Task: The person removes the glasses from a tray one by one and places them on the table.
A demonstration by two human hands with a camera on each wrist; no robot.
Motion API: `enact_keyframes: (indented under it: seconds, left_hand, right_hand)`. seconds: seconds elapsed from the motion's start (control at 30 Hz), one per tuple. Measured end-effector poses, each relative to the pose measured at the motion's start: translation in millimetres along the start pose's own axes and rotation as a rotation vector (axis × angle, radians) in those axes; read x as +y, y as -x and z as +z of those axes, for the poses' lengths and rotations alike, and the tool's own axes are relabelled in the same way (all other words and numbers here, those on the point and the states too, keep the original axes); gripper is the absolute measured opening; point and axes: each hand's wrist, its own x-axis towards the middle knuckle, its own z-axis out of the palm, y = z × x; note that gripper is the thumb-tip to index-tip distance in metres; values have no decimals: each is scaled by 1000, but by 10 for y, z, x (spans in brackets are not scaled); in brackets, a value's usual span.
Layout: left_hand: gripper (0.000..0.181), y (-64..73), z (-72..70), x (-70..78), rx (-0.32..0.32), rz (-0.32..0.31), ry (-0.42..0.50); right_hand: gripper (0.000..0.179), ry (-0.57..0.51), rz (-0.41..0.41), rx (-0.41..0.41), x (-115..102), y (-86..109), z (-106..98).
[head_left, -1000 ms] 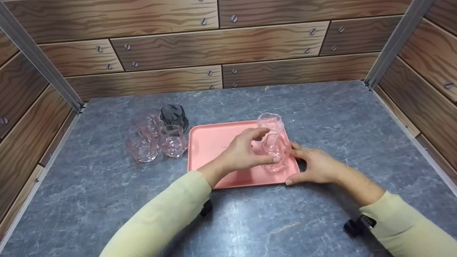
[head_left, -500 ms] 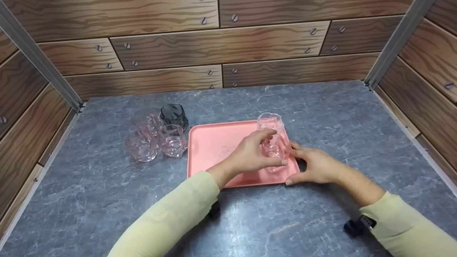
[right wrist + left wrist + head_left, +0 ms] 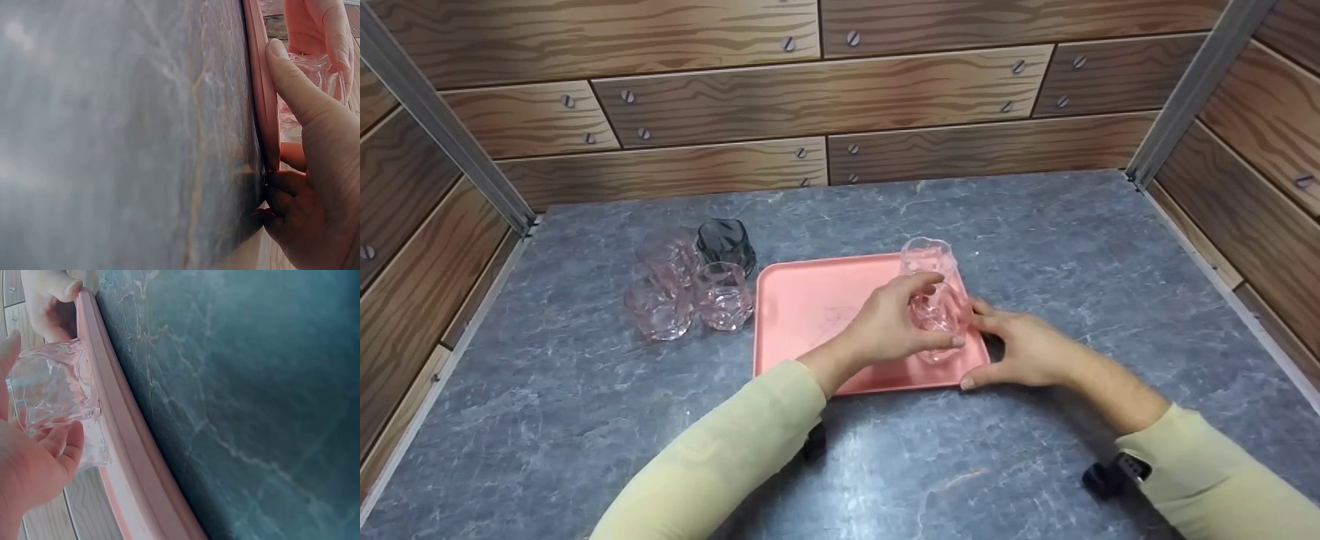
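A pink tray (image 3: 802, 300) lies on the table. Toward its front right corner stands a clear drinking glass (image 3: 937, 304), and my left hand (image 3: 885, 319) holds it, thumb on the near side and fingers on the far side. In the left wrist view, the fingers of the left hand (image 3: 34, 467) curl beside the glass (image 3: 50, 385). Another clear glass (image 3: 926, 253) stands behind it at the tray's back right corner. My right hand (image 3: 1027, 349) grips the tray's right end; in the right wrist view its thumb (image 3: 298, 84) lies along the pink rim (image 3: 264, 84).
Left of the tray stand several glasses: a dark grey glass (image 3: 725, 244), a pinkish clear glass (image 3: 724, 296) and more clear glasses (image 3: 660, 307) close together. The marbled grey table (image 3: 1057, 232) is enclosed by wood-patterned walls (image 3: 825, 97) at the back and sides.
The left hand has shifted slightly right and closed in around the front glass. My right hand and the tray stay where they were.
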Motion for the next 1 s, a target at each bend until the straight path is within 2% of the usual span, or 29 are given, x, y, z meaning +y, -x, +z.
enact_keyframes:
  seconds: [0.43,0.6,0.8,1.0]
  left_hand:
    - [89,33,18,8,30,-15,34]
    - [88,74,-5,9,32,3,40]
    - [89,151,-128,28,31,8,37]
    - [89,258,-339,57,69,5,72]
  right_hand:
    - [110,-8,-4,6,11,-4,2]
    - [110,-13,-6,11,3,-11,0]
    - [111,-8,-7,2,-10,-18,-7]
    - [109,-12,-16,6,-3,-24,1]
